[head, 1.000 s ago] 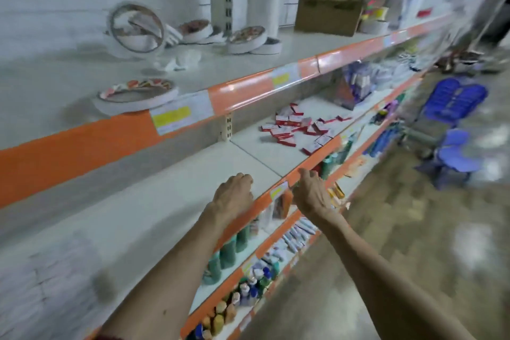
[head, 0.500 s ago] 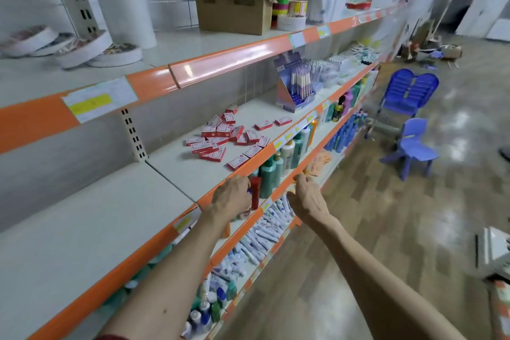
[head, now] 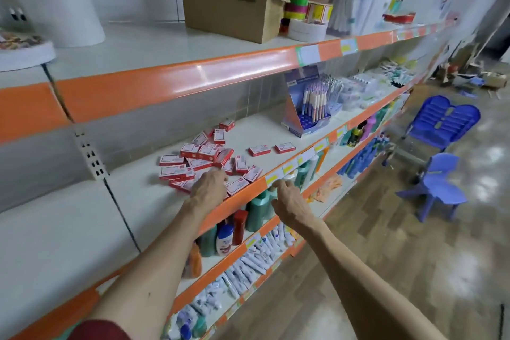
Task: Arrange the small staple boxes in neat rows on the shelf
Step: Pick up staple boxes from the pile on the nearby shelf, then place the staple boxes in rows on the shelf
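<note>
Several small red-and-white staple boxes (head: 202, 159) lie in a loose, untidy heap on the middle white shelf (head: 265, 130). Two more boxes (head: 271, 149) lie apart to the right of the heap. My left hand (head: 208, 188) rests over the near edge of the heap, fingers curled down onto the boxes; whether it grips one is hidden. My right hand (head: 288, 203) hangs in front of the shelf's orange edge strip (head: 245, 196), fingers apart, holding nothing.
A pen display stand (head: 309, 107) stands to the right on the same shelf. An open cardboard box (head: 231, 0) and tape rolls (head: 296, 4) sit on the shelf above. Bottles (head: 259, 210) fill the shelf below. Blue plastic chairs (head: 438, 165) stand on the floor at right.
The view has swung right along the shelf, so the heap of boxes is now close. My left hand has gone from the orange edge onto the heap. My right hand has risen to the edge strip.
</note>
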The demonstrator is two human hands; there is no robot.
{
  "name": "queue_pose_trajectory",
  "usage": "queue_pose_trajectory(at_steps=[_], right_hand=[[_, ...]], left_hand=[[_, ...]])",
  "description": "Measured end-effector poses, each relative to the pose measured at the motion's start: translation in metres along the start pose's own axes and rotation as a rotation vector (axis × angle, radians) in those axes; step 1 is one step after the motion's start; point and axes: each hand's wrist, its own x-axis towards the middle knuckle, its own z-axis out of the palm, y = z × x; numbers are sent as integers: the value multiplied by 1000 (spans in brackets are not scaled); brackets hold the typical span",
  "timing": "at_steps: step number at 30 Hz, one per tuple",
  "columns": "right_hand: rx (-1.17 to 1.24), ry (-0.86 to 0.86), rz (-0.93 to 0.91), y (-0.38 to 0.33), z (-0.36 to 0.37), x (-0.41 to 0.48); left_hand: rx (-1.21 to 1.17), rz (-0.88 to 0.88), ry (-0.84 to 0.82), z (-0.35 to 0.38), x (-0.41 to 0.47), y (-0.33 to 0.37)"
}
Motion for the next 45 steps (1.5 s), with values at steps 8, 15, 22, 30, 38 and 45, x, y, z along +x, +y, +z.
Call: queue_pose_trajectory(at_steps=[8, 15, 22, 30, 38, 45], right_hand=[[-55, -79, -166, 6, -22, 102], [-153, -174, -446, -8, -6, 162], [-325, -286, -619, -10, 6, 192], [-354, -281, -627, 1, 1, 215], [-350, -276, -657, 4, 0, 210], [-202, -372, -715, -32, 1, 189]], left_hand=[[79, -140, 119, -7, 57, -16], [237, -472, -34, -21, 45, -73], [189, -569, 134, -11, 37, -58], [162, -655, 193, -7, 26, -38], [134, -730, 207, -15, 4, -31], [63, -796, 243, -34, -48, -46]])
